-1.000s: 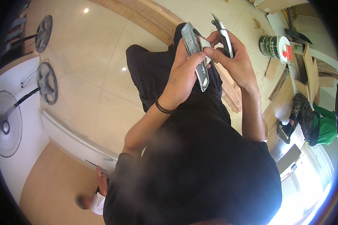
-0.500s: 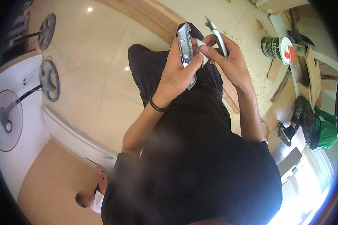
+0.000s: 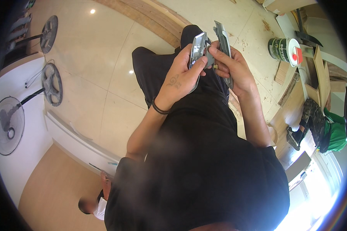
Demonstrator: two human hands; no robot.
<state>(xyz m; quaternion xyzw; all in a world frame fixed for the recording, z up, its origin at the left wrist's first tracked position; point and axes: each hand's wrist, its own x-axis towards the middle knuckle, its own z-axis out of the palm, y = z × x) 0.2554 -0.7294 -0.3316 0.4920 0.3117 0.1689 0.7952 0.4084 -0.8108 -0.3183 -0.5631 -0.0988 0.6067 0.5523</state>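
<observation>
A metal utility knife is split into two casing halves. My left hand (image 3: 178,73) is closed around one half (image 3: 197,48), its hollow inner side turned up. The other half (image 3: 223,36), long and grey, stands up in my right hand (image 3: 236,69), gripped between palm and fingers. Between the hands a small flat grey piece (image 3: 209,59), which looks like a blade, is pinched at my fingertips and meets the left half. A small yellowish bit shows by the right fingers; I cannot tell what it is.
Wooden boards (image 3: 152,23) lie on the tiled floor beyond my knees. At right stand a dark tub with a white lid (image 3: 293,52) and an open cardboard box (image 3: 319,75). A person in green (image 3: 333,133) sits there; another (image 3: 100,208) is lower left. Fans (image 3: 9,125) stand at left.
The right half has swung from a slant to nearly upright, alongside the left half. My left hand has tilted its half to the right. The small flat piece has turned between my fingers.
</observation>
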